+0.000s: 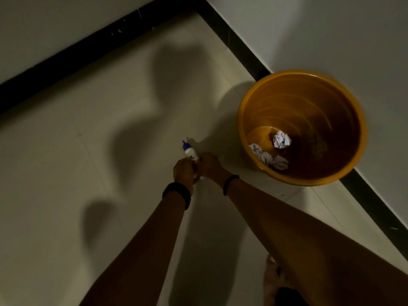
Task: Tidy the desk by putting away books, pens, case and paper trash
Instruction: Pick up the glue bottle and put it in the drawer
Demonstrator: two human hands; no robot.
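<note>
Both forearms reach fwd from btm of view, over a pale tiled floor (pixel 66 173) w/ black skirting along the walls. Orange bin (pixel 304 74) stands on the floor at R, by the wall, to R of the hands, not touching them. L hand (pixel 184 171) & R hand (pixel 209 164) meet mid-view, backs up, fingers curled round lower part of a white glue bottle (pixel 190 152); its blue cap points away, up-left. Single fingers too dim to make out. Black band on each wrist. Three crumpled paper balls (pixel 281 140) lie in the bin's btm. Bare foot (pixel 273 277) at btm edge, partly behind R arm.
</note>
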